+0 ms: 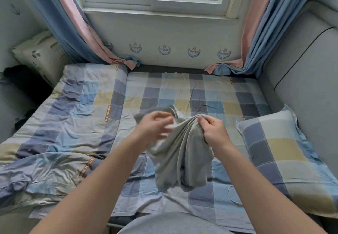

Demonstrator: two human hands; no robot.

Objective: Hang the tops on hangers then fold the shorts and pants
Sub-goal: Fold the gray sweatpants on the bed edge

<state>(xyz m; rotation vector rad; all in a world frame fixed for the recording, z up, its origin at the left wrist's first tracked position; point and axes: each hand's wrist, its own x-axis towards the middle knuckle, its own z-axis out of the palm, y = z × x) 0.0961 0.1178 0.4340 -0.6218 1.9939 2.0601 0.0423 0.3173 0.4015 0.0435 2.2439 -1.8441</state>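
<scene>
A light grey garment (182,157) hangs bunched in the air over the middle of the bed, its lower end dangling above the checked sheet (210,96). My right hand (213,130) pinches the gathered top edge of the cloth on the right. My left hand (155,125) is blurred, fingers curled into the fabric on the left side of the bunch. Whether the garment is a top, shorts or pants cannot be told. No hanger shows in view.
A checked duvet (60,127) lies rumpled over the bed's left half. A checked pillow (281,157) rests at the right. A thin cable loop (232,195) lies on the sheet near the pillow. A padded headboard (301,87) stands on the right; curtains and window lie behind.
</scene>
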